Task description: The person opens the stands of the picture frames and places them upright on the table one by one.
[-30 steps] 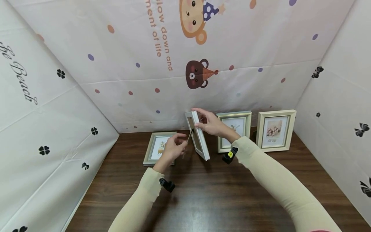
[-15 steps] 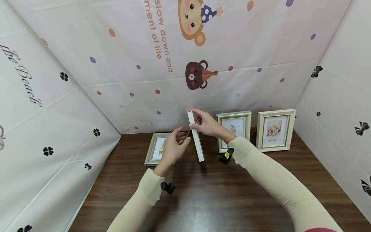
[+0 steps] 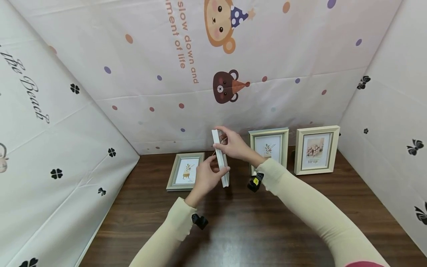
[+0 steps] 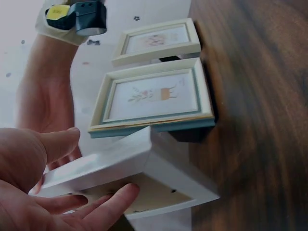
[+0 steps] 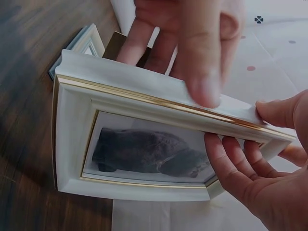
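Observation:
A white picture frame (image 3: 219, 157) stands edge-on in the head view, tilted over the table. My right hand (image 3: 234, 145) pinches its upper part, thumb on the side edge and fingers over the front; gold trim and a dark picture (image 5: 149, 151) show in the right wrist view. My left hand (image 3: 207, 177) straddles the same edge lower down. In the left wrist view its fingers (image 4: 113, 204) lie along the frame's back, while its thumb (image 4: 62, 144) stands off the edge. A brown back stand (image 5: 114, 45) sticks out behind the frame, partly hidden by the left fingers.
A frame with a potted-plant print (image 3: 170, 181) is at the left, leaning low. At the right stand another plant-print frame (image 3: 252, 155) and a cream frame with a flower picture (image 3: 299, 155). A printed cloth wall (image 3: 186, 118) rises behind the wooden table (image 3: 253, 222).
The frame has turned from showing its back to edge-on and shifted slightly left. My left hand has gone from the thin back stand to the frame's side edge and back. The right hand keeps its hold.

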{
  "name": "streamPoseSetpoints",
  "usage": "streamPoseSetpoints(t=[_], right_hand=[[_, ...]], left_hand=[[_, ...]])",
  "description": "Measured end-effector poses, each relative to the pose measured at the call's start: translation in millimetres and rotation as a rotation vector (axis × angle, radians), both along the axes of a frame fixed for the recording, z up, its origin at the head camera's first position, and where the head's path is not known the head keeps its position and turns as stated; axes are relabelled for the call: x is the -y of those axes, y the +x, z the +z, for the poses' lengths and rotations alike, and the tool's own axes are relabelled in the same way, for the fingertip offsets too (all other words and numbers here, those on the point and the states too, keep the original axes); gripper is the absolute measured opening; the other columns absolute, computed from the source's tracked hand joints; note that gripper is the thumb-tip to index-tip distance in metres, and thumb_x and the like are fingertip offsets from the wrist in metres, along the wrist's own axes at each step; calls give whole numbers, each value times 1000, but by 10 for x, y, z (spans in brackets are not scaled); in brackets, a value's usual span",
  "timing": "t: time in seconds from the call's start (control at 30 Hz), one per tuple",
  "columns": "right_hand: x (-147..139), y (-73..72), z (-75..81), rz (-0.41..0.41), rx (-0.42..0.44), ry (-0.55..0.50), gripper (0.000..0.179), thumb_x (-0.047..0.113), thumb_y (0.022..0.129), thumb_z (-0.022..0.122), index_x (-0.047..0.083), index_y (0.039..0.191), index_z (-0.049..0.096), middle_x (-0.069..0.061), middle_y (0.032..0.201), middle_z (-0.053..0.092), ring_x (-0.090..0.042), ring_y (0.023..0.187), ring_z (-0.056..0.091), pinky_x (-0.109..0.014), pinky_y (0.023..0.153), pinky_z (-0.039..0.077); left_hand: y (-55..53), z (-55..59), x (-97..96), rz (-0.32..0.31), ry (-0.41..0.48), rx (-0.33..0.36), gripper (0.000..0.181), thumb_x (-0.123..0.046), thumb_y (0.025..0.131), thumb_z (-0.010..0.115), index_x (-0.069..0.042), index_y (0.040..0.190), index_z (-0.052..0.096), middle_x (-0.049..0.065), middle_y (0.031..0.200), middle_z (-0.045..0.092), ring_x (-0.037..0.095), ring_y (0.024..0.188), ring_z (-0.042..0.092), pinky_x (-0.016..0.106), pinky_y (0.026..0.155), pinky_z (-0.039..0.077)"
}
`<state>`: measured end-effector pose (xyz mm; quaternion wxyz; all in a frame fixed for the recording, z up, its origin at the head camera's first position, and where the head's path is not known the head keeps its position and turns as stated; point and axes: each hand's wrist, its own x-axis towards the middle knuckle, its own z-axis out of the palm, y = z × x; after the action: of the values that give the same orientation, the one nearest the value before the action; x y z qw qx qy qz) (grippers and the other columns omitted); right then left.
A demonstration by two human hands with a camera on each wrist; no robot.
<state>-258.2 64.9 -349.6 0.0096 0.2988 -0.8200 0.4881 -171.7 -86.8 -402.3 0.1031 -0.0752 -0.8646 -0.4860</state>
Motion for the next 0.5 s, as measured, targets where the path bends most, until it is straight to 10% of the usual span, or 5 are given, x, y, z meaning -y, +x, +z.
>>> streamPoseSetpoints(t=[0.5], right_hand=[[50, 27, -88, -65, -6, 25, 65, 17, 97, 73, 13, 155, 43, -12, 110, 68, -26, 93, 67, -37, 73, 56]], left_hand=[[-21, -102, -31, 121, 29, 0, 30, -14, 84, 86, 0, 107, 74, 13, 92, 77, 22, 82, 77, 35, 73, 62]])
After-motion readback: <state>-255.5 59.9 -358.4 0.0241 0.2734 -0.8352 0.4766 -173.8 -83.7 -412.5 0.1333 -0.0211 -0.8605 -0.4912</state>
